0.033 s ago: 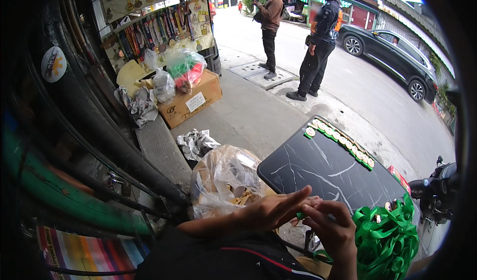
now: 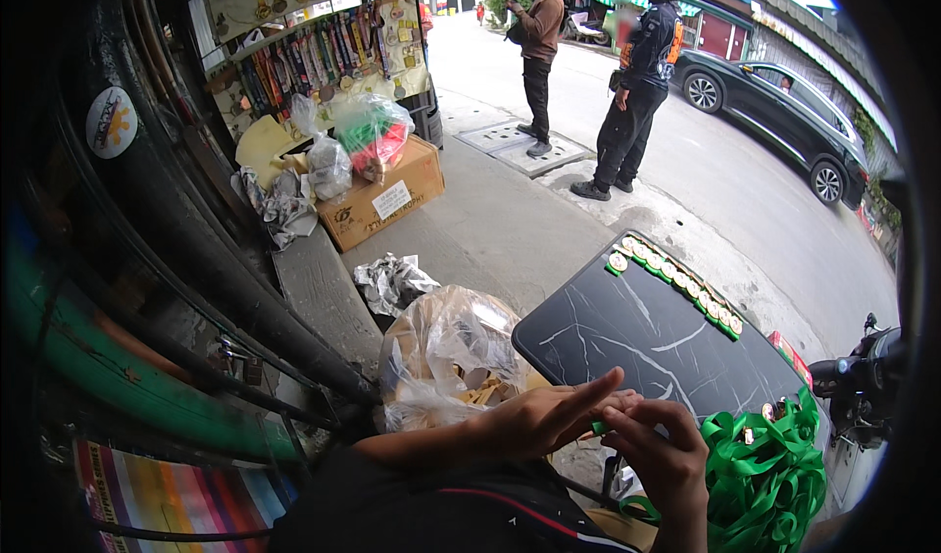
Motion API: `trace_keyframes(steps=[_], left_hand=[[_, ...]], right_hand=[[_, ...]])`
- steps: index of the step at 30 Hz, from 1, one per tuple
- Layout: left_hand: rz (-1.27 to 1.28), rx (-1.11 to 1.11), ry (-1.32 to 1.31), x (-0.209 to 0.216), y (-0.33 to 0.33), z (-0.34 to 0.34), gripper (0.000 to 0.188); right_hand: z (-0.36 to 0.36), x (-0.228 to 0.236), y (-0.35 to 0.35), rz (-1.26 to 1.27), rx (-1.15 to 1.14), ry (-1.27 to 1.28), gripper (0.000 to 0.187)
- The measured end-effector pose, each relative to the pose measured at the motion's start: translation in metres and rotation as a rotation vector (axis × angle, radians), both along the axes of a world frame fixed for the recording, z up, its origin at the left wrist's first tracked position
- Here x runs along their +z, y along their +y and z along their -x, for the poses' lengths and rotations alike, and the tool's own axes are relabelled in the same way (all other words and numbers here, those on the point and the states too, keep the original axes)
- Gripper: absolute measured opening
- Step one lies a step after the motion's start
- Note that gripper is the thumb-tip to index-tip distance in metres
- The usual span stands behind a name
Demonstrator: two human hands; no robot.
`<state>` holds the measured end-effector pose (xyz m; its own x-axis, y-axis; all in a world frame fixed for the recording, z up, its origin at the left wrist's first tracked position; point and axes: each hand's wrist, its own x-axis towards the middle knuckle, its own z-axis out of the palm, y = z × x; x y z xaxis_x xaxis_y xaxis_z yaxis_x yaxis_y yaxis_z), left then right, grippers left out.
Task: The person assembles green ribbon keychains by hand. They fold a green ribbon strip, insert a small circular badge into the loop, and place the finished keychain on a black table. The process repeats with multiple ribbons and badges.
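My left hand (image 2: 554, 414) reaches in from the lower left, one finger stretched up and to the right. Its other fingers lie close against my right hand (image 2: 659, 445), whose thumb and bent fingers pinch together. Between the two hands shows a small piece of green ribbon (image 2: 599, 427); most of it is hidden by fingers. Right of my hands, a big heap of shiny green ribbons (image 2: 765, 479) covers the near corner of the dark marbled table (image 2: 598, 323). A row of round medals on folded green ribbons (image 2: 686, 283) lines the table's far edge.
Left of the table stands a plastic-lined box (image 2: 446, 347) with crumpled paper (image 2: 392, 283) behind it. Farther back, bags sit on a carton (image 2: 392, 195) below a medal display (image 2: 323, 53). Two helmeted people (image 2: 642, 82) stand near a dark car (image 2: 774, 112). A motorcycle (image 2: 863, 386) is at right.
The whole view has shifted very slightly, so the surroundings sit a little farther right. Both hands keep nearly the same pose around the green ribbon.
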<state>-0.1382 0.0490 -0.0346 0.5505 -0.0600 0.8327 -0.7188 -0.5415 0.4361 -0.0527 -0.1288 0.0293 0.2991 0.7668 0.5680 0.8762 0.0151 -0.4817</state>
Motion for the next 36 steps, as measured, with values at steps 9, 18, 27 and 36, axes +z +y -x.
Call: trace_keyframes(steps=[9,18,27,36], left_hand=[[-0.034,-0.032,0.075,-0.013,0.0,-0.007,0.075],[0.006,-0.167,0.299,-0.015,-0.03,0.0,0.03],[0.668,-0.65,0.687,-0.044,-0.078,-0.025,0.032],[0.828,-0.652,0.827,-0.05,-0.081,-0.037,0.026]], right_hand=[[-0.023,0.006,-0.006,0.08,0.247,-0.035,0.02],[-0.041,-0.039,-0.044,0.081,0.279,0.787,0.014],[-0.045,-0.043,-0.081,0.015,0.047,0.918,0.013],[-0.029,-0.048,-0.11,-0.139,-0.122,0.949,0.011]])
